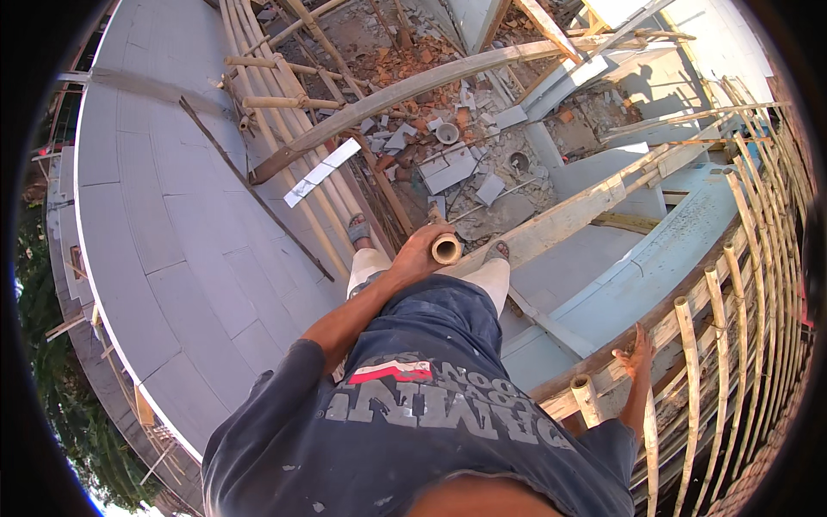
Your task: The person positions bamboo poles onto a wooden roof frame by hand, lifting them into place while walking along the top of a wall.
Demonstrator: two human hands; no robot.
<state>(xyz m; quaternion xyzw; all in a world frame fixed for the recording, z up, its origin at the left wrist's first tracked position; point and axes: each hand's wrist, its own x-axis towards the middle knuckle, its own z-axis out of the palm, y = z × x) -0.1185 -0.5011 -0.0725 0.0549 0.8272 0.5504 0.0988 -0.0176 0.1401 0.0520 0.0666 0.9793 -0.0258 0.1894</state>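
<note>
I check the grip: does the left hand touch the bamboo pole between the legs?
Touching. The head view shows the left hand curled around the bamboo pole, near its end.

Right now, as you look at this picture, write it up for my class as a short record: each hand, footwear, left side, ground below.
Left hand: wrapped around a bamboo pole, hollow end toward the camera
Right hand: open, near upright bamboo poles; contact unclear
Footwear: sandals, set apart
Left side: grey block wall
Ground below: brick rubble
</note>
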